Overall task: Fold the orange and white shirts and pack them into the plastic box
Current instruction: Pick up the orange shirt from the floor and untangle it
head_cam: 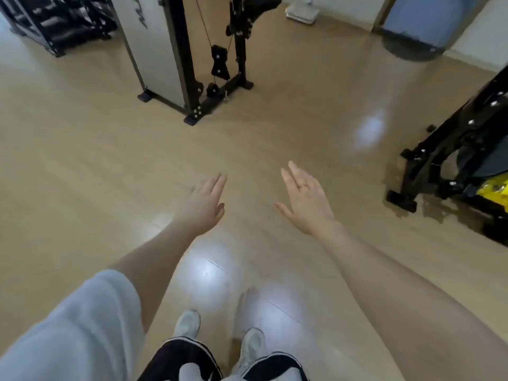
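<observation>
Neither the orange shirt, the white shirt nor the plastic box is in view. My left hand [204, 203] is stretched out in front of me over the bare wooden floor [82, 166], fingers straight, holding nothing. My right hand [305, 200] reaches forward beside it, a ring on one finger, fingers straight and spread, also holding nothing. Both hands hang in the air above the floor. My feet in pale shoes [189, 324] stand at the bottom of the view.
A black and grey cable exercise machine [176, 59] stands on the floor ahead at the left. Another black machine with a yellow part [467, 163] is at the right edge. A dark rack [55, 20] is far left, a blue-grey bin [417, 26] far right.
</observation>
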Demonstrator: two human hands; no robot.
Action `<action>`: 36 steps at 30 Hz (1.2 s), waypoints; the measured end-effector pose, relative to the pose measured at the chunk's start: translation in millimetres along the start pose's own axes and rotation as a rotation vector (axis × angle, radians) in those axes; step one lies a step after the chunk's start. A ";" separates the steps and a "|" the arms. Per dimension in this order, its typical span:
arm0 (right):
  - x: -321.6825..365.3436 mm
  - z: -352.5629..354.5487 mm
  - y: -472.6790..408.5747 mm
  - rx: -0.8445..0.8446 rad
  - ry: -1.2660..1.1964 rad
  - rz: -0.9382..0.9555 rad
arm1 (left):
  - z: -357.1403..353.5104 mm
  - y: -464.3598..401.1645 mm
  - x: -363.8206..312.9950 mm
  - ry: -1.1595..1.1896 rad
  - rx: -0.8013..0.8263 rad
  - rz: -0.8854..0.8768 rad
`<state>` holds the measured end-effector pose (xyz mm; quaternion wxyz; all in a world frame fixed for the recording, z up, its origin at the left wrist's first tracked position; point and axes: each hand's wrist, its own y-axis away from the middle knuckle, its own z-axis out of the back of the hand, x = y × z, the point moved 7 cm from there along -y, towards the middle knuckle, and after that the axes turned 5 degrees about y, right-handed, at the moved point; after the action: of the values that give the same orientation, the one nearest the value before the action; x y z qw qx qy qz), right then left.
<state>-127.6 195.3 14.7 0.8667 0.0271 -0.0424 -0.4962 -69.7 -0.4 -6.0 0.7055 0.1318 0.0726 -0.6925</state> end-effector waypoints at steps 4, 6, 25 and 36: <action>34.3 -37.7 -11.7 0.221 -0.037 0.097 | -14.5 41.2 48.3 0.043 0.035 0.178; 63.7 -42.0 -28.4 0.258 -0.056 0.167 | -12.0 58.9 77.7 0.135 -0.001 0.270; 534.0 -24.9 -316.8 0.379 -0.117 0.653 | 136.2 137.6 513.8 0.331 -0.352 0.965; 674.2 -15.4 -563.1 0.312 -0.024 0.636 | 219.8 -14.7 723.9 0.356 -0.389 0.827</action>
<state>-269.4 -671.0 -19.4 0.9628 0.1387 -0.1342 -0.1892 -80.1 -757.0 -3.6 0.9095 0.1315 0.2619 -0.2948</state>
